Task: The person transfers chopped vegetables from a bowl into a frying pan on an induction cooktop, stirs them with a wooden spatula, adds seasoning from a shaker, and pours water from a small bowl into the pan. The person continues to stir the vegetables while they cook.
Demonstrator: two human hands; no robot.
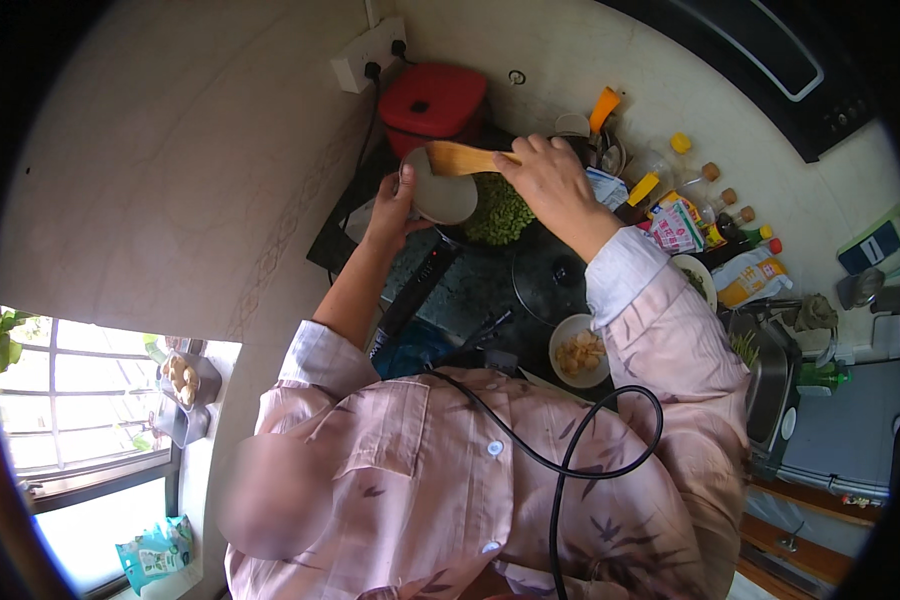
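Note:
My left hand [392,212] grips a pale bowl [444,201] by its rim, thumb on the inside edge. The bowl is tilted, and its visible inside holds no food. In my right hand [551,176] is a wooden spatula [461,159], its flat blade over the bowl's far edge; whether they touch I cannot tell. Below both hands, chopped green vegetable pieces [504,214] lie in a dark pan, partly hidden by the bowl and my right hand. A glass lid [544,285] with a black knob rests nearer me.
A bowl of sliced pale food [579,351] sits near my right sleeve. Behind are a red lidded appliance [433,101] and a wall socket strip [367,56]. Bottles and seasoning packets [675,225] line the wall at right, before a sink [769,371]. A black cable [559,517] loops across my shirt.

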